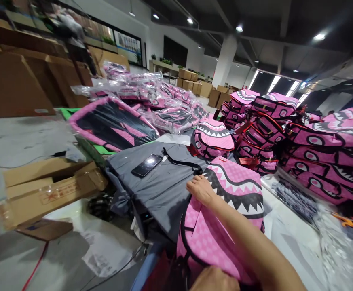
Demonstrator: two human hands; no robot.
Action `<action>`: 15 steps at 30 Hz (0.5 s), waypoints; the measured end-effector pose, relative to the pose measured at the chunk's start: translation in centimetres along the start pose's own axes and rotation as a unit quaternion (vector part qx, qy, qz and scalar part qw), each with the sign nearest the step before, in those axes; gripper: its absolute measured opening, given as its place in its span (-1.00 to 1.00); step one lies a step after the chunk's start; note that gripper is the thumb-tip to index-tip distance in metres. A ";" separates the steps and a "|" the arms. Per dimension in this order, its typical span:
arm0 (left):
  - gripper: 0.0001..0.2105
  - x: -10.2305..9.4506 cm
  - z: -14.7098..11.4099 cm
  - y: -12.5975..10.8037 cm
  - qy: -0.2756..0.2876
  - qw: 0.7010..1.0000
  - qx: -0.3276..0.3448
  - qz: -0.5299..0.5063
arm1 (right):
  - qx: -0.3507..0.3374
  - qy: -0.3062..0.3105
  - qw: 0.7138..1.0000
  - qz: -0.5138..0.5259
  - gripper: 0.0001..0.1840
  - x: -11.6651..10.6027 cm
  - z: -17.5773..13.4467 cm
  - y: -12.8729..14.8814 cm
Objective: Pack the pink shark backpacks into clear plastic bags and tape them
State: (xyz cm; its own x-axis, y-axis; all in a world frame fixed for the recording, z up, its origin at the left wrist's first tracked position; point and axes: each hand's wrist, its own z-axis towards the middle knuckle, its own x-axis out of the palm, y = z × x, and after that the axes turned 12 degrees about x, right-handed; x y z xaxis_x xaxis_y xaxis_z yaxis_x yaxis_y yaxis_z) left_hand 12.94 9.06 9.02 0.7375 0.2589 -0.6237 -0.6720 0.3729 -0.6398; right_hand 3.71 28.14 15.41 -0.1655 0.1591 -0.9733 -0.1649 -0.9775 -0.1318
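Observation:
A pink backpack (225, 242) with a black-and-white shark-teeth print lies in front of me, close to the table's edge. From the right, my right arm reaches across it. My right hand (201, 190) is closed on the backpack's upper left edge, beside a black strap (185, 162) that stretches over the grey cloth. At the bottom of the view my left hand (215, 279) is partly cut off. Its knuckles are bent and it grips the near end of the backpack; the fingertips are hidden.
A phone (147, 165) rests on the grey cloth (161, 190). Stacked pink bags (258, 129) stand at the right and behind. Plastic-wrapped bags (152, 93) are heaped at the back left. An open carton (51, 190) and cables lie on the left floor. A person (73, 36) stands far left.

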 end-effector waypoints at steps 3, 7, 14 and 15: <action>-0.67 0.3 2.6 -0.6 -0.007 0.999 0.022 0.027 | -0.030 -0.048 0.996 0.064 -0.86 -5.1 -7.2 -0.5; -0.73 0.1 3.4 -0.7 -0.107 0.983 0.076 0.128 | -0.047 -0.081 0.983 0.160 -0.74 -8.0 -20.6 -0.1; -0.74 2.6 5.8 -2.4 -0.169 0.894 0.347 0.229 | 0.161 -0.311 0.926 0.139 -0.58 -0.1 -31.0 2.8; -0.75 2.0 5.9 -2.5 -0.163 0.898 0.338 0.232 | 0.197 -0.328 0.909 0.164 -0.60 0.7 -31.2 3.7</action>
State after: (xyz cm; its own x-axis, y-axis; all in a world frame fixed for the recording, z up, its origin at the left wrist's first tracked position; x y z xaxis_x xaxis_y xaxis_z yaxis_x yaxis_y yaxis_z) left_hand 16.55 13.85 12.01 0.4436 0.7312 -0.5182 -0.7989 0.5846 0.1410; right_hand 33.34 20.28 8.40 -0.7915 0.0421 -0.6097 -0.3164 -0.8817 0.3499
